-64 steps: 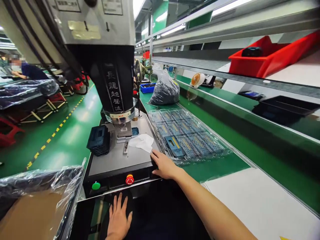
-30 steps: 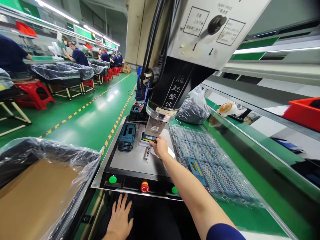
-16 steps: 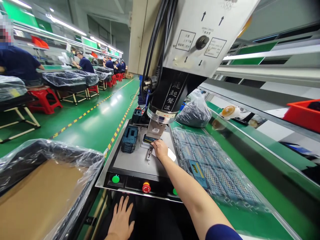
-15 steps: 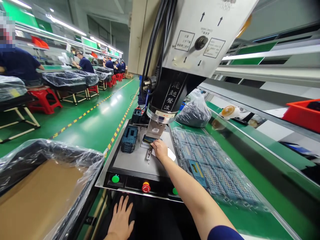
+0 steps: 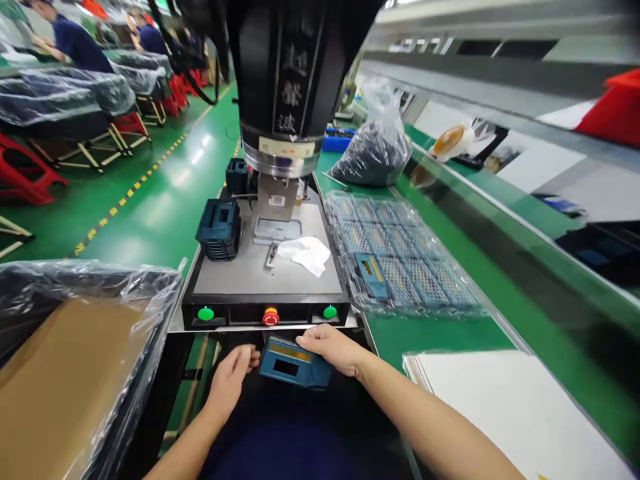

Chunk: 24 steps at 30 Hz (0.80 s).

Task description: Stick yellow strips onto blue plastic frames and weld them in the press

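Observation:
Over my lap, my right hand (image 5: 333,347) grips a blue plastic housing panel (image 5: 295,365) by its upper right edge. A yellow strip and a dark rectangular window show on the panel's face. My left hand (image 5: 233,377) is just off the panel's left end, its fingers curled together; whether the fingertips touch it I cannot tell. Ahead stands a press with a metal horn (image 5: 276,198) above a pale fixture (image 5: 278,229), which has no panel on it. A stack of dark blue housings (image 5: 219,230) sits left of the fixture.
Green buttons (image 5: 205,313) flank a red stop button (image 5: 271,316) on the press front. At right lies a clear compartment tray (image 5: 405,247) with one panel (image 5: 372,276) on it. A plastic-lined bin (image 5: 165,303) stands at left; white sheets (image 5: 500,400) lie at lower right.
My right hand has drawn the panel from the fixture under the horn back toward my body. My left hand has risen from my lap beside it. The view has tilted down.

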Tool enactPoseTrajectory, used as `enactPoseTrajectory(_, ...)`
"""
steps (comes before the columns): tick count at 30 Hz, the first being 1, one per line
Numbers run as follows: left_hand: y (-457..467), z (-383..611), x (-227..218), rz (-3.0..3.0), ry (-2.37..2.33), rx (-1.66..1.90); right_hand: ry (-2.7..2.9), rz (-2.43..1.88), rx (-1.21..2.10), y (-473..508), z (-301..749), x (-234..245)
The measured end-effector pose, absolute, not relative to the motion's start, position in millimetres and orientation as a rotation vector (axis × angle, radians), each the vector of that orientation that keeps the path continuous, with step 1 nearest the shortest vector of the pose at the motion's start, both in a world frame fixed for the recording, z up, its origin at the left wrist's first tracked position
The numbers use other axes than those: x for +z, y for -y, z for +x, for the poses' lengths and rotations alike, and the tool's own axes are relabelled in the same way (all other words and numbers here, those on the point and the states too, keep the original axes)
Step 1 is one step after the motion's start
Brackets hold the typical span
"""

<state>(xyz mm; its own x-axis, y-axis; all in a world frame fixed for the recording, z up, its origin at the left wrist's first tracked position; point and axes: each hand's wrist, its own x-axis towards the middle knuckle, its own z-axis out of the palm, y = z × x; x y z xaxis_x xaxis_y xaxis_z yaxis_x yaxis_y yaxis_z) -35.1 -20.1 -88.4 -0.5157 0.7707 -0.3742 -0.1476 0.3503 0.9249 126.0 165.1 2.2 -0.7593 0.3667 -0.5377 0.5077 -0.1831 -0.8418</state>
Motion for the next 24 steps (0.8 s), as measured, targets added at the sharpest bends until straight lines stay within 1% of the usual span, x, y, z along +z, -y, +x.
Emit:
enactPoseTrajectory(2,9,-30,-65,0.417,-1.527,1.386,-1.642,1.075,-2.233,-157,129,-23)
enactPoseTrajectory(3,3,-28,-56,0.43,-1.501,1.348,-1.565,1.093,-2.273,-154,129,-33)
enactPoseTrajectory(5,-7,-24,-46,0.479,-1.522,1.207,-1.51,1.107,-2.315,-150,128,-49)
enactPoseTrajectory(8,-14,-21,-46,0.493,-1.596,1.097,-1.595,1.058,-2.318,-149,128,-59)
enactPoseTrajectory(10,-14,-20,-52,0.478,-1.631,1.081,-1.764,0.995,-2.225,-151,131,-60)
enactPoseTrajectory(15,-9,-16,-67,0.489,-1.74,1.055,-2.311,0.956,-1.665,-154,134,-55)
enactPoseTrajectory(17,-9,-15,-71,0.515,-1.804,1.039,-2.407,0.938,-1.54,-154,133,-53)
enactPoseTrajectory(21,-12,-16,-73,0.582,-1.928,0.964,-2.476,0.931,-1.509,-152,131,-55)
enactPoseTrajectory(24,-12,-15,-71,0.62,-2.048,0.89,-2.381,0.979,-1.653,-146,130,-63)
